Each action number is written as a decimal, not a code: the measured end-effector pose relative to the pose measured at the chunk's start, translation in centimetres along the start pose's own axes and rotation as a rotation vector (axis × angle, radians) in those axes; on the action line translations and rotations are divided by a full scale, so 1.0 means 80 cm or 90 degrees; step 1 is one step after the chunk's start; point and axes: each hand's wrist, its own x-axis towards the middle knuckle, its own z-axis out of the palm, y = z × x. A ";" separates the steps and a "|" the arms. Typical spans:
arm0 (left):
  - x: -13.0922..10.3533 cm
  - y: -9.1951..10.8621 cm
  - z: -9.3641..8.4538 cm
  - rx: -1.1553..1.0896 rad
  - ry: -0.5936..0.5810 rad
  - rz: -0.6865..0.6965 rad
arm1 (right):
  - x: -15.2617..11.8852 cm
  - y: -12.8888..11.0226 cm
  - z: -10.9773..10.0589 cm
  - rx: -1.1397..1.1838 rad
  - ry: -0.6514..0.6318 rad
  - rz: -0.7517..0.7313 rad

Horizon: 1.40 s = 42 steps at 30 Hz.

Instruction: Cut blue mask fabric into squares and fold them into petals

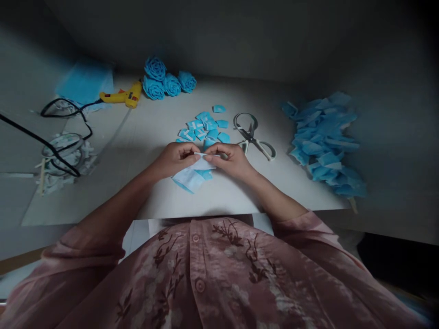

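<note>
Left hand (178, 159) and right hand (233, 159): thumbs and fingers pinching white-blue cloth (192, 176), probably to steady its edge | cloth: near front edge of tabletop (240, 198) | scissors (251, 139): beside cut pieces (206, 120), seemingly for reach | flowers (172, 85): far edge, apparently out of the way

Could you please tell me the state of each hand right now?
Left hand: closed, pinching a pale piece.
Right hand: closed, pinching the same pale piece.
</note>
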 end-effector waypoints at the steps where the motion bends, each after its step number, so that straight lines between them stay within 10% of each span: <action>1: 0.000 0.001 0.000 -0.003 0.003 0.003 | -0.001 -0.001 0.003 -0.013 0.011 -0.007; 35: 0.003 -0.005 0.006 0.047 0.012 0.010 | -0.005 0.008 0.024 0.033 0.210 -0.025; 42: 0.004 -0.010 0.001 0.005 0.019 -0.002 | 0.002 0.016 0.009 0.087 0.147 0.067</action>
